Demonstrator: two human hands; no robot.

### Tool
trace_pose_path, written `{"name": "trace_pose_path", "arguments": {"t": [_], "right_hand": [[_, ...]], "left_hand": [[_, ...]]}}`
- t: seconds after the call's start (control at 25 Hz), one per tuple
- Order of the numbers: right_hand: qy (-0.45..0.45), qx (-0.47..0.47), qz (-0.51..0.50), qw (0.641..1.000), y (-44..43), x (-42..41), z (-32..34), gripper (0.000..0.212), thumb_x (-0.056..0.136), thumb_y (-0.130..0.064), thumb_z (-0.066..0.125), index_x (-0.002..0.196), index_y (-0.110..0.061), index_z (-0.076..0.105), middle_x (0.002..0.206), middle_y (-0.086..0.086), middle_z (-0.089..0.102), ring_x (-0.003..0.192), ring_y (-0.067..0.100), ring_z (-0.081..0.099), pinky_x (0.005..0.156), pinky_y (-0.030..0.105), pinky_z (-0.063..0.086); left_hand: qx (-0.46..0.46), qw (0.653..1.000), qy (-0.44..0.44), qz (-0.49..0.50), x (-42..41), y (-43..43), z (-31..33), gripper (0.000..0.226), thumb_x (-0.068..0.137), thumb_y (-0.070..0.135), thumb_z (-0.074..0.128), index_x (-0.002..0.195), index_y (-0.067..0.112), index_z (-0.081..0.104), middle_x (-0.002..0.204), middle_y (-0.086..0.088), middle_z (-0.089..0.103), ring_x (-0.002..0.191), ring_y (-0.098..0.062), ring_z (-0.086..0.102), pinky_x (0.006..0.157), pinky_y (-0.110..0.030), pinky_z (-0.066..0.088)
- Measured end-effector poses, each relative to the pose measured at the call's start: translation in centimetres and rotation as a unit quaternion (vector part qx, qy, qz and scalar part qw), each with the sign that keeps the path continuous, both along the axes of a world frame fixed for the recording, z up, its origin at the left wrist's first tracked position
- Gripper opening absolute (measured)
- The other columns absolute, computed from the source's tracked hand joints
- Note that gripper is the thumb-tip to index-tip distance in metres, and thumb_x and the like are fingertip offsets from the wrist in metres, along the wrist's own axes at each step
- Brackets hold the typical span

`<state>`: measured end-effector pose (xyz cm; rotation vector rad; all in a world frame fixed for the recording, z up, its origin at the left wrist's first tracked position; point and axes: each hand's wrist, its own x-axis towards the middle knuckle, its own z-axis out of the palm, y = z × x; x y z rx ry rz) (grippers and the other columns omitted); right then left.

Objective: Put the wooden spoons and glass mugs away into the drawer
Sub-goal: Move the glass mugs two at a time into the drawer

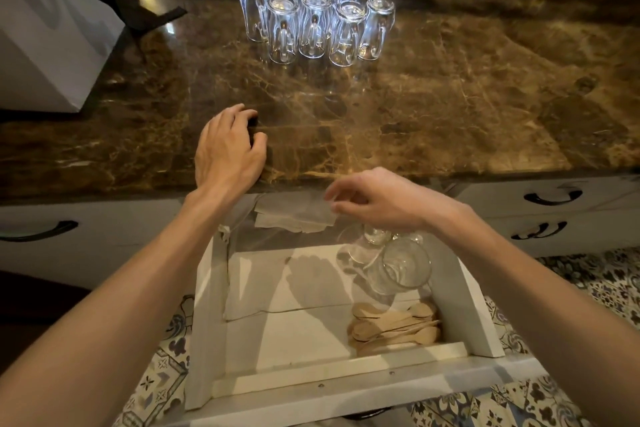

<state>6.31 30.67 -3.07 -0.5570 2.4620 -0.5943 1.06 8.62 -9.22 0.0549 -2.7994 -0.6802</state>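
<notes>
Eight glass mugs [317, 17] sit inverted top-centre on the worktop [450, 97], wooden spoons [391, 326] already in the drawer [207, 305] bottom-centre; left hand [228, 149] and right hand [377, 201] empty, fingers loose, so lift by handles, avoid clinking.

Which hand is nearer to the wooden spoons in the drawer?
Right. The right hand hovers over the open drawer, beyond the wooden spoons; the left hand rests on the countertop edge, farther off to the left.

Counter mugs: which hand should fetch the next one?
Probably left: the left hand rests on the counter, nearer the mugs; the right hand hangs over the open drawer.
</notes>
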Motion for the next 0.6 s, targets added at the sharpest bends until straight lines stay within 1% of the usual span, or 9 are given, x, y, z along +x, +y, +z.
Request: {"name": "trace_pose_path", "arguments": {"t": [0.08,0.16,0.24,0.32,0.4,0.44,0.48,0.52,0.6], "right_hand": [[0.046,-0.039,-0.028,0.998,-0.6,-1.9,0.2,0.026,0.093,-0.033,0.055,0.118,-0.026,0.062,0.099,-0.011,0.063,0.086,0.003,0.059,0.071,0.013,0.045],[0.074,-0.094,-0.063,0.991,-1.3,-3.8,0.2,0.021,0.091,-0.032,0.059,0.110,-0.026,0.066,0.094,-0.011,0.066,0.080,0.000,0.060,0.069,0.012,0.045],[0.087,-0.166,-0.109,0.976,-2.0,-5.6,0.1,0.018,0.090,-0.030,0.061,0.105,-0.025,0.069,0.093,-0.009,0.069,0.081,0.001,0.063,0.074,0.019,0.051],[0.102,-0.231,-0.159,0.954,-2.7,-7.7,-0.3,0.015,0.089,-0.027,0.063,0.102,-0.022,0.070,0.092,-0.005,0.071,0.080,0.005,0.064,0.077,0.026,0.055],[0.106,-0.297,-0.211,0.925,-3.6,-9.6,-0.7,0.011,0.088,-0.022,0.064,0.096,-0.021,0.071,0.089,0.000,0.072,0.073,0.007,0.063,0.075,0.031,0.056],[0.105,-0.328,-0.235,0.909,-3.9,-10.6,-0.8,0.009,0.088,-0.021,0.064,0.094,-0.022,0.070,0.087,0.000,0.072,0.069,0.007,0.063,0.071,0.030,0.055],[0.106,-0.353,-0.256,0.894,-4.3,-11.4,-0.9,0.008,0.088,-0.020,0.064,0.094,-0.022,0.069,0.087,0.000,0.072,0.067,0.007,0.063,0.066,0.027,0.053],[0.111,-0.370,-0.276,0.880,-4.6,-12.3,-1.0,0.009,0.088,-0.019,0.064,0.096,-0.022,0.067,0.088,-0.002,0.071,0.068,0.008,0.064,0.064,0.023,0.051],[0.116,-0.390,-0.301,0.863,-5.2,-13.9,-1.2,0.020,0.089,-0.020,0.063,0.109,-0.016,0.064,0.099,-0.001,0.068,0.078,0.013,0.067,0.062,0.020,0.051]], "left_hand": [[0.019,1.000,-0.005,0.004,-0.3,0.1,0.3,0.041,0.092,0.027,0.043,0.130,0.015,0.051,0.142,-0.005,0.046,0.132,-0.020,0.037,0.112,-0.037,0.022],[0.056,0.998,-0.009,0.011,-0.7,0.3,0.9,0.039,0.092,0.027,0.044,0.129,0.016,0.053,0.141,-0.004,0.046,0.131,-0.020,0.039,0.110,-0.036,0.026],[0.123,0.992,-0.006,0.014,-1.5,0.6,1.7,0.037,0.093,0.027,0.044,0.127,0.018,0.054,0.138,-0.002,0.049,0.127,-0.018,0.043,0.104,-0.030,0.031],[0.208,0.978,0.007,0.019,-2.7,1.2,2.7,0.034,0.093,0.028,0.045,0.125,0.020,0.056,0.130,0.001,0.054,0.117,-0.012,0.049,0.094,-0.019,0.035],[0.294,0.955,0.009,0.026,-4.0,1.8,3.7,0.031,0.094,0.031,0.046,0.122,0.023,0.058,0.120,0.007,0.058,0.106,-0.005,0.052,0.081,-0.007,0.037],[0.332,0.943,0.008,0.027,-4.8,2.0,4.1,0.030,0.094,0.032,0.046,0.120,0.024,0.059,0.116,0.009,0.060,0.104,-0.004,0.054,0.078,-0.006,0.039],[0.365,0.931,0.007,0.027,-5.5,2.3,4.2,0.028,0.093,0.032,0.047,0.118,0.026,0.059,0.114,0.008,0.062,0.103,-0.006,0.057,0.081,-0.011,0.044],[0.389,0.921,0.008,0.025,-6.1,2.6,4.3,0.026,0.093,0.033,0.048,0.115,0.026,0.060,0.112,0.007,0.064,0.103,-0.008,0.059,0.087,-0.021,0.049],[0.405,0.914,0.010,0.025,-7.4,3.1,4.1,0.022,0.091,0.031,0.052,0.111,0.027,0.060,0.106,0.006,0.065,0.100,-0.010,0.062,0.092,-0.036,0.051]]}}
